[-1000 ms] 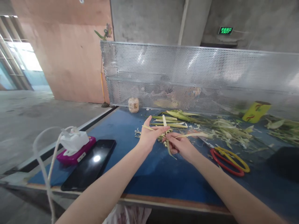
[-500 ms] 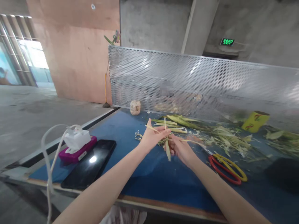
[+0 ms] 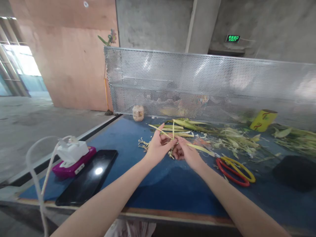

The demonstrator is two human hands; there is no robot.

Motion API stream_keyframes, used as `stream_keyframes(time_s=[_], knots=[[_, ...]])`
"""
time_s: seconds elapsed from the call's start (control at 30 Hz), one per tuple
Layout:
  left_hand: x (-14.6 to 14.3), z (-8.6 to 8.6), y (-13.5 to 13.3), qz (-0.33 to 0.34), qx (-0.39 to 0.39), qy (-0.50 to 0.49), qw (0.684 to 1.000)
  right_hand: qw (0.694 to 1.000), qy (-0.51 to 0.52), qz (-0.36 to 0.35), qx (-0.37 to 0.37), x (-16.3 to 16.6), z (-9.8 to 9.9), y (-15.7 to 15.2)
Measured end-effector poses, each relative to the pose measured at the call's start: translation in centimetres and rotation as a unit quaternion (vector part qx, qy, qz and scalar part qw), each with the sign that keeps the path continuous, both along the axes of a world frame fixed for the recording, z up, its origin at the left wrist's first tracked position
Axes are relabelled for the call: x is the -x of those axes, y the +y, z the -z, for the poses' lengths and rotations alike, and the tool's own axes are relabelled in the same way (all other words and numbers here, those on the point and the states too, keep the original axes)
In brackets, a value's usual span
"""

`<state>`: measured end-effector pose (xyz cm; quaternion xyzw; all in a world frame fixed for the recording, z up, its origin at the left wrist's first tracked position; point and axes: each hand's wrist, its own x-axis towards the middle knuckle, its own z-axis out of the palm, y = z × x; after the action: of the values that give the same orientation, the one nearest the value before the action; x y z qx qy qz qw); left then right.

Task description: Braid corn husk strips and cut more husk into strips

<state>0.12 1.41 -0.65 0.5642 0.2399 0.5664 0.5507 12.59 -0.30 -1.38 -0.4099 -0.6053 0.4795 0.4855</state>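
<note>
strips [image 3: 173, 129]: three pale yellow-green ends, narrow, flat and leaf-like, fanning out from one crossing at the fingertips, up over the blue tabletop [image 3: 158, 194].
strip on the left: slants away to the left past the raised index finger, free end up and left.
strip in the middle: stands nearly straight up in view, long axis pointing away from the person, toward the perforated panel [image 3: 153, 79].
strip on the right: longest showing, runs right and slightly down from the hand, tip near the scissors [image 3: 218, 162].
left hand [image 3: 156, 146]: thumb and fingers closed on the strips at the crossing, index raised.
right hand [image 3: 187, 153]: fingertips pinched on the same crossing, touching the left thumb; lower fingers curled under.
knotted bit [image 3: 171, 153]: small, pale, just below the fingertips; can't tell if it's joined to the strips.
loose stock: green leaves [image 3: 187, 124] lie beyond the hands; curly scraps [image 3: 143, 144] just left.
hard to see: the crossing itself, mostly behind fingers; both forearms cut off at the bottom edge; shapes behind the panel blurred.
</note>
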Motion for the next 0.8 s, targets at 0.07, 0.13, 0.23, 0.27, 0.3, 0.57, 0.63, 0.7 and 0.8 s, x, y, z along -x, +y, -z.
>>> stream_keyframes(time_s=[0.07,0.13,0.23,0.27,0.3,0.57,0.63,0.7,0.8], knots=[[-0.1,-0.1,-0.1,0.01,0.004,-0.017,1.0,1.0,-0.003,0.0,0.011,-0.1,-0.2,0.0],[-0.2,-0.1,-0.1,0.014,0.011,-0.024,1.0,1.0,-0.001,-0.002,0.016,-0.2,-0.4,0.0],[-0.2,-0.1,-0.1,0.009,0.02,-0.025,0.999,1.0,-0.008,0.004,0.021,-0.3,-0.6,0.0],[-0.2,-0.2,-0.1,0.006,0.022,-0.026,0.999,1.0,-0.012,0.006,0.024,-0.3,-0.7,0.0],[-0.1,-0.2,-0.1,0.003,0.023,-0.027,0.999,1.0,-0.015,0.008,0.027,-0.4,-0.8,0.0],[0.3,-0.4,0.1,-0.007,0.008,-0.003,1.0,1.0,0.012,-0.008,0.016,-0.6,-0.5,0.1],[0.4,-0.2,0.3,-0.012,-0.036,0.034,0.999,0.998,0.058,-0.03,0.014,-0.6,-0.3,0.4],[0.5,0.0,0.3,-0.032,-0.095,0.074,0.992,0.992,0.113,-0.059,0.011,-0.5,-0.1,0.7],[0.5,0.1,0.4,-0.099,-0.148,0.095,0.979,0.983,0.162,-0.085,0.011,-0.5,-0.1,0.9]])
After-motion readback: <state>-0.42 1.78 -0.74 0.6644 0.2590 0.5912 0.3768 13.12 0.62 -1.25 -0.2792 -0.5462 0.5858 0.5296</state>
